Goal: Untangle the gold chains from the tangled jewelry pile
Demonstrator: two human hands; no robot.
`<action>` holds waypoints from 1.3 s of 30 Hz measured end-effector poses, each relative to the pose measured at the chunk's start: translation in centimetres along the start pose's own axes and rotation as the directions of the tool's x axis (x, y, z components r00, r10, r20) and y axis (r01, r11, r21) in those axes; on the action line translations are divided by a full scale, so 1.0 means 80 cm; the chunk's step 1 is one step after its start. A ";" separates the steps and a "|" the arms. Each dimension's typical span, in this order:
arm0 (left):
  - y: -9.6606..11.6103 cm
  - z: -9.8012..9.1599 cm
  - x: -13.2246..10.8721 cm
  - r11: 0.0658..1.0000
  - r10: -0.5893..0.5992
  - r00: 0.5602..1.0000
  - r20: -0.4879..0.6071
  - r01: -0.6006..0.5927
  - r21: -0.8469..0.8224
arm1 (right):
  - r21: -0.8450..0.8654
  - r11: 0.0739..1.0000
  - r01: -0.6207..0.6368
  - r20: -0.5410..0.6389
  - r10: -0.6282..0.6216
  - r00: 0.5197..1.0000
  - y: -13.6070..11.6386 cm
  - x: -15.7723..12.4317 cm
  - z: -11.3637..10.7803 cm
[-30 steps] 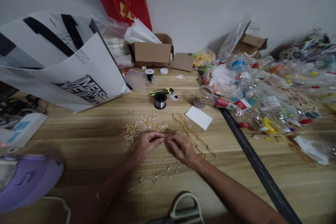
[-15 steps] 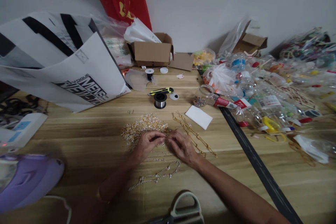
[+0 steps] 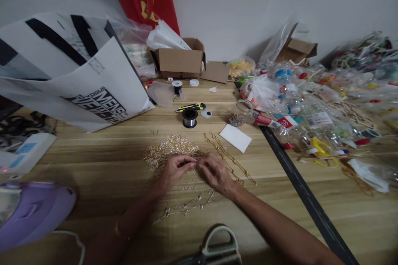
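Note:
My left hand [image 3: 175, 169] is closed in a pinch at the front edge of a heap of small gold and silver rings [image 3: 171, 147]. Fingertip to fingertip with it, my right hand [image 3: 214, 171] pinches too. Whatever the fingers grip is too small to make out. Below them on the table lies a silver chain [image 3: 186, 208] with small knots, and a shorter silver piece [image 3: 184, 188] is just above it. Two gold chains [image 3: 228, 155] stretch out to the right of my right hand.
Scissors [image 3: 219, 246] lie at the front edge. Farther back are a wire spool [image 3: 189, 119], a yellow-black utility knife [image 3: 190, 107], a jar of beads [image 3: 239, 114] and folded white paper [image 3: 235, 138]. Plastic bottles [image 3: 320, 120] crowd the right; a white bag [image 3: 93, 87] stands left.
Both hands stay in nearly the same place, fingertips together. Only slight finger movement shows; the things on the table have not moved.

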State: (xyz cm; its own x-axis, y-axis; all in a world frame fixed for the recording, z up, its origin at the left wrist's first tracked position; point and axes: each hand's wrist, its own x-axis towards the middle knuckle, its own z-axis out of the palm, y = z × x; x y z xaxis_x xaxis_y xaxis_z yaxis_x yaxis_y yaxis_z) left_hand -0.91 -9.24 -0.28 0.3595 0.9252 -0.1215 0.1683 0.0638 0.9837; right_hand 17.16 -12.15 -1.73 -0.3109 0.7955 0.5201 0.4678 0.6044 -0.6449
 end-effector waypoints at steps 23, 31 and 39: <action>-0.002 0.000 0.000 0.998 -0.036 0.999 0.020 0.037 -0.044 | -0.001 1.000 0.005 0.018 -0.005 1.000 -0.002 0.001 -0.001; -0.005 0.000 0.001 1.000 -0.009 1.000 0.012 0.010 -0.027 | 0.007 1.000 0.014 0.010 -0.014 1.000 0.000 0.000 0.001; -0.002 0.001 0.000 0.999 0.005 1.000 -0.003 -0.005 -0.042 | 0.000 1.000 0.029 0.015 -0.029 0.999 0.000 0.000 0.000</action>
State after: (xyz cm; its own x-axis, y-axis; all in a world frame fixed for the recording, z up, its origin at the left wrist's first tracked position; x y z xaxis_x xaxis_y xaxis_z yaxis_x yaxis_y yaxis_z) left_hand -0.88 -9.26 -0.43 0.3574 0.9267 -0.1165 0.1283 0.0749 0.9889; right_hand 17.13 -12.13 -1.71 -0.3368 0.7785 0.5296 0.4590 0.6269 -0.6295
